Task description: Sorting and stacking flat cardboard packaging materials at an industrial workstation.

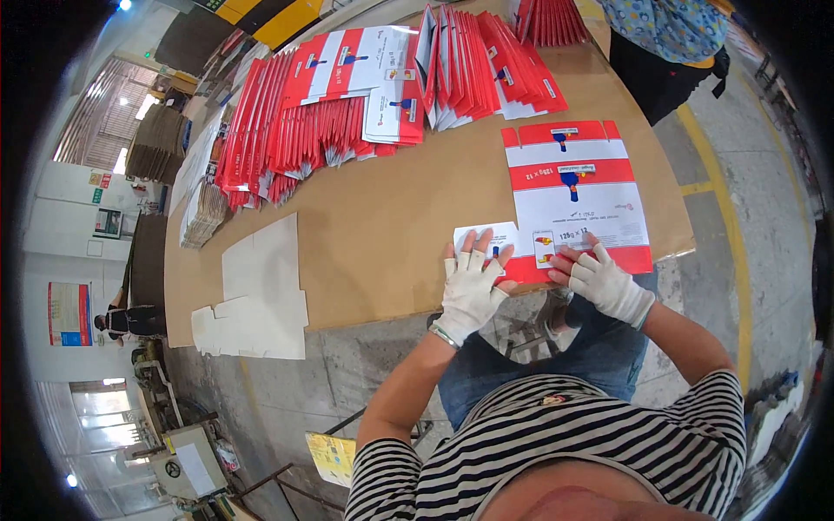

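A red-and-white printed carton blank (608,224) lies flat at the near right edge of the brown table, its small white flap sticking out to the left. On that flap and the red strip beside it rests my left hand (469,291), fingers spread and pointing away from me. My right hand (605,282) lies on the blank's near red edge, fingertips on the printed white panel. Both hands wear white fingerless gloves, and neither grips the card. The blank's near edge is partly hidden under them.
Leaning rows of folded red-and-white cartons (321,130) fill the far left of the brown table (382,234). More stand in a stack (473,65) at the back. A plain white card blank (261,286) overhangs the left near edge. Another person (665,39) stands at the far right.
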`<state>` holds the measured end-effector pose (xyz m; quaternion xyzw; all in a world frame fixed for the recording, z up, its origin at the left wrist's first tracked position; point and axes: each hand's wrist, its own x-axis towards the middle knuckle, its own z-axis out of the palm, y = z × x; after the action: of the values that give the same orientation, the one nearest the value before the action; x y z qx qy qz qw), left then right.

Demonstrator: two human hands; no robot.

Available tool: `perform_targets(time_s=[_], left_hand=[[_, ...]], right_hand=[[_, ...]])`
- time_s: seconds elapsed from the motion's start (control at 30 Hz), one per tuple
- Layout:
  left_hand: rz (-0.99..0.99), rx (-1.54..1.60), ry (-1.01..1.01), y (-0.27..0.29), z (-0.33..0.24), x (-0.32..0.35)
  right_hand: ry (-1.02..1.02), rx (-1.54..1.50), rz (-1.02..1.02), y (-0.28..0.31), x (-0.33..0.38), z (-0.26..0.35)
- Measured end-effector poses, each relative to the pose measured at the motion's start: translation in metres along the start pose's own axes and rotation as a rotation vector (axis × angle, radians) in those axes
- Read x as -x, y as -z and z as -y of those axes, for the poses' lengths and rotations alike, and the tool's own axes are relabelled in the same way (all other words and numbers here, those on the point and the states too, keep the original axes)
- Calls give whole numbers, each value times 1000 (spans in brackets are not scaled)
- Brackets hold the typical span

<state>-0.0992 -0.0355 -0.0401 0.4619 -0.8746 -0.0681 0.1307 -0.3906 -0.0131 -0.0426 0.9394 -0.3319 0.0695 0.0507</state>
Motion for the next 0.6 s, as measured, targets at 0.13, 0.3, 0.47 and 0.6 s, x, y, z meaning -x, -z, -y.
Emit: perform_targets(time_s=[0.13, 0.3, 0.47, 0.6], left_hand=[[-24, 88, 66, 0, 1, -2], [-6, 109, 57, 4, 0, -4], [-32, 10, 73, 1, -5, -4], [-37, -10, 64, 0, -7, -4]], right_hand=[[17, -5, 11, 2, -3, -1], [4, -31, -11, 2, -3, -2], [-35, -46, -43, 2, -3, 0], [-65, -58, -70, 3, 0, 1]])
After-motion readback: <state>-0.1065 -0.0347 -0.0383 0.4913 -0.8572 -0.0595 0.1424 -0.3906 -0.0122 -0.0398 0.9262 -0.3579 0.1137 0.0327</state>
